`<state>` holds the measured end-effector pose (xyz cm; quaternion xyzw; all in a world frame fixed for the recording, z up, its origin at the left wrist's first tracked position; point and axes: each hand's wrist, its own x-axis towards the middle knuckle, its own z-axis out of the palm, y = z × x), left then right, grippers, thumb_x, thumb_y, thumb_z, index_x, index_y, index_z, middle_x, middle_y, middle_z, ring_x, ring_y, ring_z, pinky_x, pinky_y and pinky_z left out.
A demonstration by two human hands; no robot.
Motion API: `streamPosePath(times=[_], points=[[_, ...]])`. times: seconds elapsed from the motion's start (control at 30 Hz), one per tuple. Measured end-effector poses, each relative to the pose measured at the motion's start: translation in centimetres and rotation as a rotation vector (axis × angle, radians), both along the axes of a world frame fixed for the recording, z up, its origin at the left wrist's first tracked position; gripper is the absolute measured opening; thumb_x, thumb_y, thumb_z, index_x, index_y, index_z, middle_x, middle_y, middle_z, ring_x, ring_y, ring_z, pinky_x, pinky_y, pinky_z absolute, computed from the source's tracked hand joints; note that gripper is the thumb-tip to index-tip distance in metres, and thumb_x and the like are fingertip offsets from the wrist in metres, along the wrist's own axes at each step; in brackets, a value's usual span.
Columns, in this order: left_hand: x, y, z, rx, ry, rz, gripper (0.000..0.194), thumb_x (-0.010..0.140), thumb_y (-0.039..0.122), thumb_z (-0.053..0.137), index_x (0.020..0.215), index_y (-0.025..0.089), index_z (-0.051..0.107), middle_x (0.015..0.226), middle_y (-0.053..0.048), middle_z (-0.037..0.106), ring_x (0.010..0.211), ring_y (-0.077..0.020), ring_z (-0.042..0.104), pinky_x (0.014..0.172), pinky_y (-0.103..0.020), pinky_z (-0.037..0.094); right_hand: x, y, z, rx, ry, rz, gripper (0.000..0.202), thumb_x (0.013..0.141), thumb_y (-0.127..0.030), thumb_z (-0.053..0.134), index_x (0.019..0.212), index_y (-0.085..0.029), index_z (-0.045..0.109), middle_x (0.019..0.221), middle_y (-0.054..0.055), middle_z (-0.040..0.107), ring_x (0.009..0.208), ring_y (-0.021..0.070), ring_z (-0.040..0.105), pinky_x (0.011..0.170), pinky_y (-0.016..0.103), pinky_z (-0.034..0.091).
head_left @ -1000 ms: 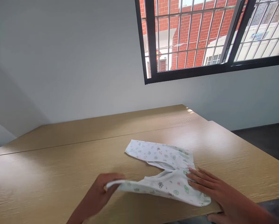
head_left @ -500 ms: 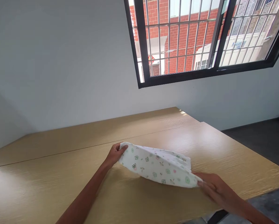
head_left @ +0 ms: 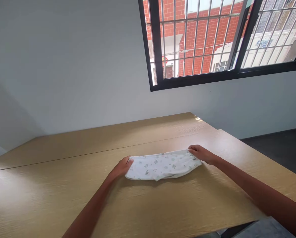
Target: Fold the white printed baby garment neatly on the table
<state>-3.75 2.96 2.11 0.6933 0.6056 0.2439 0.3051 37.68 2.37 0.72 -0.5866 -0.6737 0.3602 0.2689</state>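
White garment (head_left: 163,166) between both hands (head_left: 123,166) (head_left: 201,154)

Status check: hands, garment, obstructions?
Left hand gripping left end, right hand gripping far right corner. Printed garment folded, spanning between, over tabletop. No obstruction visible.

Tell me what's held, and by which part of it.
The white printed cloth, in both hands: left hand at its left end near the far corner, right hand at its far right corner.
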Motion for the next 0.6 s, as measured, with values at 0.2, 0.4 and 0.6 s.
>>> streamPosePath(times=[0.2, 0.4, 0.6], points=[[-0.4, -1.3, 0.7, -0.103, 0.066, -0.023, 0.026, 0.072, 0.045, 0.052, 0.062, 0.021, 0.051, 0.067, -0.002, 0.061, 0.066, -0.0214, 0.056, 0.057, -0.027, 0.040, -0.5, 2.5, -0.2, 0.125, -0.233, 0.064, 0.020, 0.081, -0.025, 0.050, 0.082, -0.018, 0.068, 0.080, 0.005, 0.066, 0.068, 0.0176, 0.058, 0.057, 0.025, 0.044], [-1.0, -0.7, -0.2, -0.129, -0.003, -0.025, 0.029, 0.071, 0.046, 0.054, 0.077, 0.018, 0.056, 0.079, -0.004, 0.065, 0.074, -0.0231, 0.060, 0.061, -0.027, 0.044, -0.2, 2.6, -0.7, 0.213, -0.445, 0.045, 0.020, 0.080, -0.019, 0.053, 0.086, -0.018, 0.071, 0.085, 0.008, 0.070, 0.081, 0.0233, 0.063, 0.067, 0.029, 0.045], [-0.6, -0.5, -1.4, -0.189, -0.048, -0.019, 0.026, 0.076, 0.045, 0.051, 0.080, 0.019, 0.049, 0.062, 0.000, 0.058, 0.052, -0.0186, 0.056, 0.045, -0.026, 0.040, -0.5, 2.1, -0.9, 0.239, -0.539, 0.061, 0.019, 0.080, -0.014, 0.053, 0.080, -0.017, 0.072, 0.087, 0.009, 0.072, 0.082, 0.0230, 0.065, 0.068, 0.027, 0.044]])
